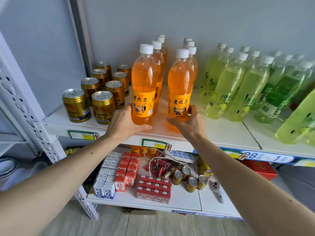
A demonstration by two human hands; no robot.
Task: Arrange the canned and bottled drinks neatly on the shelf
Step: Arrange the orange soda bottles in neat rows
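Observation:
Two rows of orange soda bottles with white caps stand upright on the white shelf [221,132]. My left hand [124,125] grips the base of the front bottle of the left row [144,82]. My right hand [189,123] grips the base of the front bottle of the right row [181,86]. Both bottles stand near the shelf's front edge, labels facing me. Gold energy-drink cans [102,106] stand in two rows to the left. Green lime-drink bottles [228,89] fill the right side in several rows.
A perforated white upright post [34,120] frames the shelf on the left. The lower shelf [180,200] holds small drink cartons [119,172], red boxes, snack packets, a power strip and a few gold cans [190,179]. Price tags hang along the shelf edges.

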